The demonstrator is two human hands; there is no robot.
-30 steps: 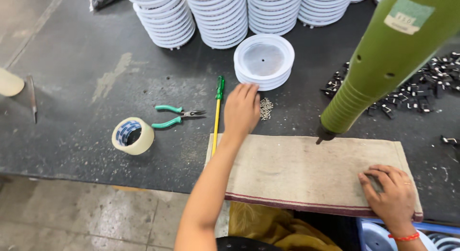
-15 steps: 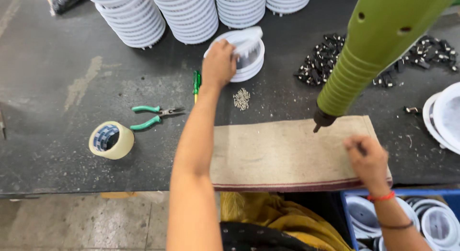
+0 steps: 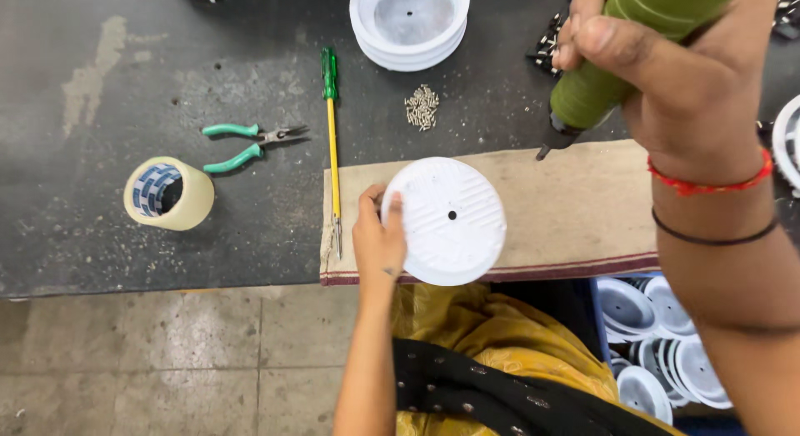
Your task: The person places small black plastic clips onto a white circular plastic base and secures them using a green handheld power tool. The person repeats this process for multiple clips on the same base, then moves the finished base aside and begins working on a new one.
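white disc held on the mat, driver gripped above

the left hand (image 3: 379,240) pinches the left rim of a round white plastic disc (image 3: 446,219), thumb on top, holding it flat on the tan cloth mat (image 3: 583,207) at the near edge of the dark workbench (image 3: 125,94). the right hand (image 3: 675,69) is wrapped closed around a green power screwdriver (image 3: 600,82), its dark tip just touching or hovering over the mat's far edge; hard to tell which. a small pile of screws (image 3: 422,107) lies beyond the mat, near a stack of white discs (image 3: 408,24). a green-handled screwdriver (image 3: 332,144), green pliers (image 3: 246,144) and a roll of tape (image 3: 167,193) lie to the left.
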